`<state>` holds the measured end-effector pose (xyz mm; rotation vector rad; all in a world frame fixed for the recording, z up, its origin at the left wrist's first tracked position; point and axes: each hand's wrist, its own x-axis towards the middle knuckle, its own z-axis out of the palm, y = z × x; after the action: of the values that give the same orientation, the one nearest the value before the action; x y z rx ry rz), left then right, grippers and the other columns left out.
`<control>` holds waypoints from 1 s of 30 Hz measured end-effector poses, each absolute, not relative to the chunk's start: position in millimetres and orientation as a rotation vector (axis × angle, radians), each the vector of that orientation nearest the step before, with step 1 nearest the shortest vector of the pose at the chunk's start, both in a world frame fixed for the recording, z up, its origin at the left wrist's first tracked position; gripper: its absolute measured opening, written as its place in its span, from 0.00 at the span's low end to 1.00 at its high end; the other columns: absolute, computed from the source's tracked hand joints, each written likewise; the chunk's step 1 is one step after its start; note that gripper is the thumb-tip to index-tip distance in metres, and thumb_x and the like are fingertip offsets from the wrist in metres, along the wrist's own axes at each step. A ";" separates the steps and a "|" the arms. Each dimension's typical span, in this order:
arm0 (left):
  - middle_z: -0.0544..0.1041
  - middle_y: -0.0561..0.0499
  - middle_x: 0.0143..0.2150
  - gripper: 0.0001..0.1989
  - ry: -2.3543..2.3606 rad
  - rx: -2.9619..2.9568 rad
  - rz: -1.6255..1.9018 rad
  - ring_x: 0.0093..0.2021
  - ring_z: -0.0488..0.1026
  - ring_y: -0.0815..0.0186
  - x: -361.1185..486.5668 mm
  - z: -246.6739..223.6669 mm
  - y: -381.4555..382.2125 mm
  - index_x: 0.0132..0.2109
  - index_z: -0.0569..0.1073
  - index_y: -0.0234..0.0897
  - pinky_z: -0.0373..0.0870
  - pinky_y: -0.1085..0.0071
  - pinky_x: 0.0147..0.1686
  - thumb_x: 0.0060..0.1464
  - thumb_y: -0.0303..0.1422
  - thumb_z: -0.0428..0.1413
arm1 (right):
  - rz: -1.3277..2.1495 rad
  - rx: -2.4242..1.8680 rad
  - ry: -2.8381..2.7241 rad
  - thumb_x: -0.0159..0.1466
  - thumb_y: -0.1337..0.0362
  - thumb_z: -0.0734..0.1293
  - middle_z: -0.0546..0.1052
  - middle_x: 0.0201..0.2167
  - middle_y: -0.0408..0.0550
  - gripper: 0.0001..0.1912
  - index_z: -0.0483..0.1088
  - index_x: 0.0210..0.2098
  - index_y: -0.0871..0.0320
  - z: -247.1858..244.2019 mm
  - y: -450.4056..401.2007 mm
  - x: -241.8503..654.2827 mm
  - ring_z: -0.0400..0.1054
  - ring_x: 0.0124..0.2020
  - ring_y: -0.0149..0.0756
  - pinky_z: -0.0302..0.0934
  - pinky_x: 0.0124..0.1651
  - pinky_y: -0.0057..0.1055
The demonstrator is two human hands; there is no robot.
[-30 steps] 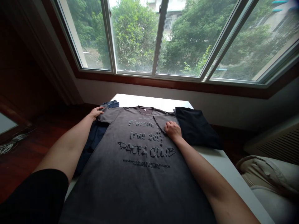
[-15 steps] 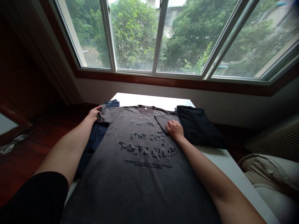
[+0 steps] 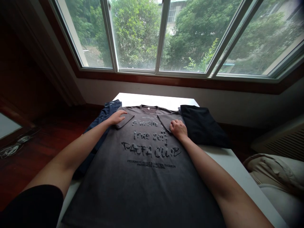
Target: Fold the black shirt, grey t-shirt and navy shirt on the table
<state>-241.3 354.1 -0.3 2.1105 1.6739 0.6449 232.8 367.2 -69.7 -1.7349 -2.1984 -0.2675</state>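
A dark grey T-shirt [image 3: 147, 183] lies front up on the white table, with its printed lettering showing and its collar at the far end. Both short sleeves are turned inward over the chest. My left hand [image 3: 117, 117] rests on the folded left sleeve [image 3: 125, 121], fingers stretched out and lying flat. On the other side, my right hand [image 3: 178, 128] is curled with its fingertips against the folded right sleeve [image 3: 167, 120]. What lies under those fingers is hidden.
Dark blue jeans [image 3: 101, 126] lie along the table's left side, partly under the T-shirt. Folded black cloth [image 3: 204, 126] sits at the right. The white table [image 3: 156, 99] stands before a window. A pale, beige-covered seat [image 3: 270, 174] is at the right, cables [image 3: 14, 148] on the floor left.
My left hand has moved right, bringing the left sleeve from stretched outward to folded in over the shirt. More of the jeans now shows. My right hand has stayed on the right sleeve.
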 end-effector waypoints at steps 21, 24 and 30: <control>0.76 0.33 0.53 0.13 2.269 2.085 0.505 0.57 0.70 0.41 -199.9 -28.3 359.7 0.48 0.77 0.37 0.63 0.49 0.58 0.64 0.37 0.53 | -0.115 -1.691 -2.236 0.74 0.56 0.59 0.72 0.63 0.55 0.21 0.71 0.60 0.57 -76.1 379.5 237.8 0.63 0.63 0.48 0.53 0.67 0.39; 0.76 0.33 0.54 0.17 2.238 2.095 0.531 0.52 0.74 0.43 -183.3 -26.0 365.4 0.52 0.76 0.36 0.67 0.52 0.52 0.67 0.39 0.48 | -0.116 -1.695 -2.229 0.74 0.56 0.59 0.72 0.63 0.55 0.21 0.72 0.60 0.57 -75.9 379.5 237.6 0.63 0.64 0.48 0.53 0.67 0.39; 0.76 0.40 0.54 0.18 2.108 2.199 0.498 0.56 0.72 0.48 -162.9 -31.9 366.3 0.50 0.77 0.40 0.68 0.56 0.55 0.65 0.46 0.52 | -0.097 -1.678 -2.224 0.73 0.58 0.61 0.73 0.62 0.55 0.20 0.73 0.59 0.57 -76.0 380.6 238.7 0.64 0.63 0.47 0.54 0.67 0.39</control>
<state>-162.9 366.3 -31.9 2.1986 2.1081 0.4983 238.7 380.6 -76.0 -1.6780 -2.2236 -0.0967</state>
